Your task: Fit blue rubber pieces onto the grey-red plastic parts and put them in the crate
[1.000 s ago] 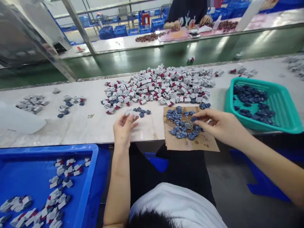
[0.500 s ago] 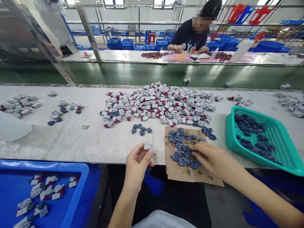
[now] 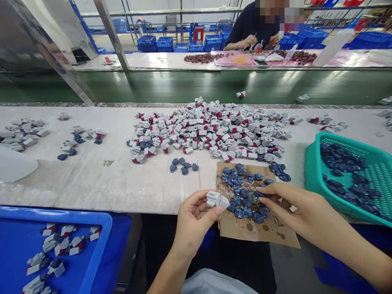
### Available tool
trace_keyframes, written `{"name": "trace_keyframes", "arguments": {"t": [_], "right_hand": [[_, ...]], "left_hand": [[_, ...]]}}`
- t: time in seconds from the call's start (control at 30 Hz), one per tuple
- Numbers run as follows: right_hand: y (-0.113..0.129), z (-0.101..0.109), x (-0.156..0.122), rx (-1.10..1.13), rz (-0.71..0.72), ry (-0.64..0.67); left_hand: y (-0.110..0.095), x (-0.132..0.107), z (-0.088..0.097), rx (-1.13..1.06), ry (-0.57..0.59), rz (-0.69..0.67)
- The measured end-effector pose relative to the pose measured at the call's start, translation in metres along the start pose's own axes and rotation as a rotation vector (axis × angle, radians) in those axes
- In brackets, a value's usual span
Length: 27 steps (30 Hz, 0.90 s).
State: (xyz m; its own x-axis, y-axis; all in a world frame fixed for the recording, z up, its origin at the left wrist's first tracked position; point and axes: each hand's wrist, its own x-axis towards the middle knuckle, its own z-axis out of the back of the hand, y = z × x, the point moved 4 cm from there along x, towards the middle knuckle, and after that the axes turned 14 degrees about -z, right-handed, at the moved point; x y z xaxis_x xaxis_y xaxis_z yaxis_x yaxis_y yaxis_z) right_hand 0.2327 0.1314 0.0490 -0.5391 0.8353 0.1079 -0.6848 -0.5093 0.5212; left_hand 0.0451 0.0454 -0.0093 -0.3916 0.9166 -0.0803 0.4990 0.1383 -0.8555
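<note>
L hand (image 3: pixel 194 223) pinches a grey pc (image 3: pixel 215 199), R hand (image 3: pixel 297 207) grips a blue pc (image 3: pixel 260 194) over the card (image 3: pixel 232 232); the two aren't joined. Grey-blue pcs (image 3: pixel 58 268) in the bin (image 3: pixel 103 224) look done (prob.); the big pile (image 3: pixel 202 127) seems mostly left.

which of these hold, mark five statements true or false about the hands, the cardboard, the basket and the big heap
1. The left hand holds a light grey piece. True.
2. The right hand grips the rim of the green basket. False: its thumb and index finger are on a dark blue piece at the cardboard.
3. Several dark blue pieces lie on the cardboard. True.
4. The green basket contains only red pieces. False: dark blue pieces show in it.
5. The big heap of grey and red pieces lies on the white table surface. True.
</note>
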Motion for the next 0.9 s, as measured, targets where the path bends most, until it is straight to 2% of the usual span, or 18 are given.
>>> {"name": "trace_keyframes", "arguments": {"t": [0.1, 0.23, 0.53, 0.63, 0.7, 0.8, 0.9], "right_hand": [[0.021, 0.006, -0.002, 0.099, -0.010, -0.108], [0.046, 0.004, -0.005, 0.167, 0.050, -0.141], [0.049, 0.002, -0.004, 0.232, 0.069, -0.064], [0.049, 0.000, -0.005, 0.251, 0.090, -0.007], [0.048, -0.004, -0.007, 0.254, 0.093, 0.076], [0.044, -0.008, -0.008, 0.297, 0.051, 0.208], [0.038, -0.010, -0.007, 0.365, 0.015, 0.287]], "left_hand": [[0.000, -0.002, -0.008, -0.036, 0.024, 0.010], [0.000, -0.004, -0.013, -0.036, 0.099, 0.002], [0.000, -0.009, -0.012, 0.139, 0.153, -0.061], [-0.002, -0.009, -0.013, 0.190, 0.182, -0.083], [-0.004, -0.009, -0.014, 0.261, 0.215, -0.115], [-0.008, -0.011, -0.015, 0.348, 0.262, -0.169], [-0.008, -0.014, -0.015, 0.327, 0.281, -0.175]]}}
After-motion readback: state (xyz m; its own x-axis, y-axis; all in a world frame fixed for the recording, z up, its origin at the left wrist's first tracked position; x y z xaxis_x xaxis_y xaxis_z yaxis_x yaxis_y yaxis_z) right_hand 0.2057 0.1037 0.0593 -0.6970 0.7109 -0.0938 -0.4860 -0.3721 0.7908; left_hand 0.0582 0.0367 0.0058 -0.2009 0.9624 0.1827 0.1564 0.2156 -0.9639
